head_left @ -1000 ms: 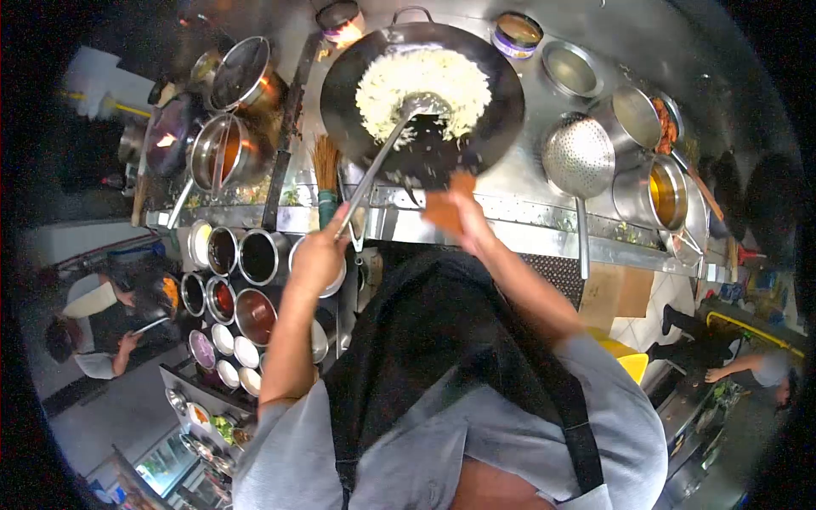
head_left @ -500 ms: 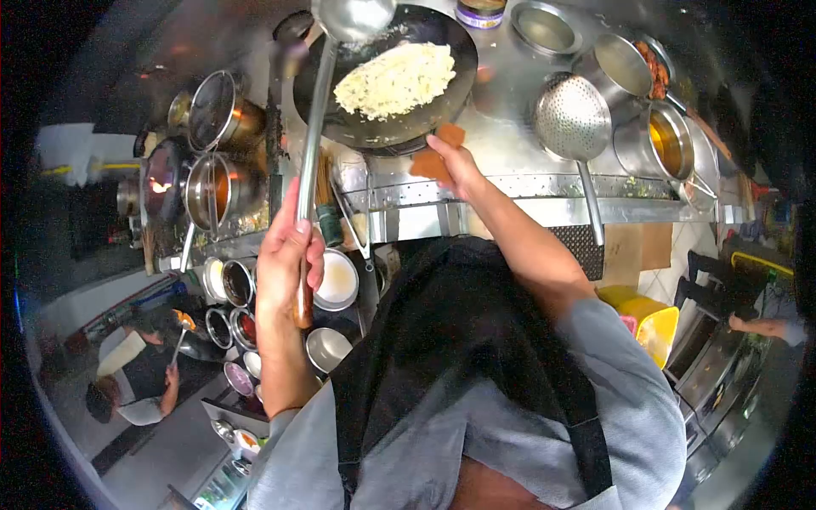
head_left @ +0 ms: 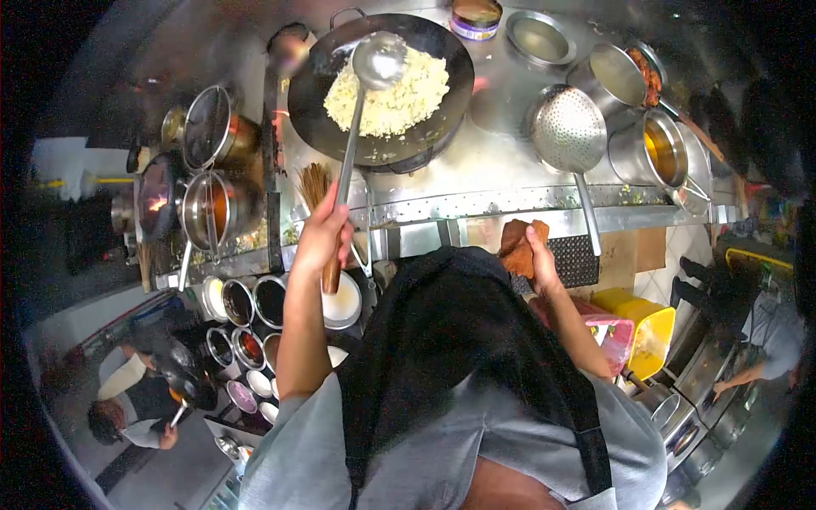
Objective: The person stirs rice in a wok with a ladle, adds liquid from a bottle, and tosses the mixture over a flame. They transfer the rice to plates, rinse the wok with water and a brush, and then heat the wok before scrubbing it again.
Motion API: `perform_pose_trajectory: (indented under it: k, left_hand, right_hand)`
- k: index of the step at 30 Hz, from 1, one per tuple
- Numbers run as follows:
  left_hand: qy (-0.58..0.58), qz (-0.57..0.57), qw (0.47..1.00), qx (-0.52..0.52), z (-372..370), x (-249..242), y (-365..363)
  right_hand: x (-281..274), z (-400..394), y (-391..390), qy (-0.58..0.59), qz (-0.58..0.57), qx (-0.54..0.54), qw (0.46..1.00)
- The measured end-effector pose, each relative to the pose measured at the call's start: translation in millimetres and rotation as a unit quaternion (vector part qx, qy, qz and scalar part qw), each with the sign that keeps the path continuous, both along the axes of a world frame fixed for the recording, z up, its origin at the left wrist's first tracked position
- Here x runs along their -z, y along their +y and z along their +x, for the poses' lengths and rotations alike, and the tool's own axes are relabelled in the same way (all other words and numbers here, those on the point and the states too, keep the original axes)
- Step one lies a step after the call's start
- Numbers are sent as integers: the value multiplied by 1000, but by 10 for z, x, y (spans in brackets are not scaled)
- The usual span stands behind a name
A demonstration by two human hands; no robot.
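Note:
My left hand (head_left: 321, 240) is closed around the wooden-ended handle of a long steel ladle (head_left: 379, 61). The ladle's bowl rests on or just above a heap of pale yellow fried rice (head_left: 423, 89) in a dark wok (head_left: 313, 95). Away from the wok, beside the apron at my right, my right hand (head_left: 542, 255) grips a folded brown cloth (head_left: 516, 246). A bamboo brush (head_left: 314, 181) stands near my left hand, and a white bowl (head_left: 342, 302) lies below it.
On the steel counter to the right are a perforated strainer (head_left: 568, 129), a pot of oil (head_left: 659, 153) and other pots. Sauce containers (head_left: 247, 347) and hot pots (head_left: 211, 217) stand left. Yellow bin (head_left: 653, 336) at right. One co-worker (head_left: 127, 399) is at left, another (head_left: 769, 340) at right.
My right hand has drawn back from the wok's edge toward my right side with the cloth. The ladle's bowl has come down over the rice, which is looser and more spread out.

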State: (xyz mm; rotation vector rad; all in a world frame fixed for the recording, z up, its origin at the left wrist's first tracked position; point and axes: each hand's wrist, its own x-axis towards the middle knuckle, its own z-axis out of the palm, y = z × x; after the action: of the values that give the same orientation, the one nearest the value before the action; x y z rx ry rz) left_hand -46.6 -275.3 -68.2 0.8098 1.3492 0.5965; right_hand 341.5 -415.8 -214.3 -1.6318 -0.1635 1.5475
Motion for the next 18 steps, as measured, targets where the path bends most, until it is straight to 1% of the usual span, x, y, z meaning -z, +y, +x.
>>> perform_pose_trajectory:
  k: [1,2,4,5,6,8,9,10,12,14,15,16,18]
  left_hand:
    - [-94,-62,993,-32,-18,-46,-60]
    - [-93,-62,993,-36,24,38,-36]
    - [0,-84,996,-9,129,430,86]
    - [65,-13,997,29,101,624,170]
    - [66,-9,997,32,95,571,200]
    - [164,92,982,19,131,395,175]
    - [210,89,973,24,38,296,147]
    - [315,191,928,52,-118,473,111]
    - [497,198,839,100,-126,397,2]
    - [456,132,874,107,-194,661,-158]
    - [430,192,876,101,-192,720,-285]
    - [428,212,872,108,-166,660,-404]
    - [312,115,941,57,-106,322,-550]
  right_hand:
    - [-181,-112,93,-16,-1,19,1000]
    - [-166,-108,142,-16,-1,15,1000]
    - [-81,-151,288,70,25,-42,996]
    - [-36,-263,390,85,40,-20,995]
    - [26,-311,478,86,44,-17,995]
    - [231,-339,571,-22,119,-132,984]
    - [516,-331,602,-60,138,-156,976]
    - [918,-244,652,-101,145,-231,957]
    - [975,-347,611,-152,133,-245,948]
    - [1141,-352,520,-144,146,-225,953]
    - [1204,-361,513,-144,155,-204,956]
    - [1169,-394,499,-139,159,-196,958]
    - [1059,-379,369,-181,150,-270,934]
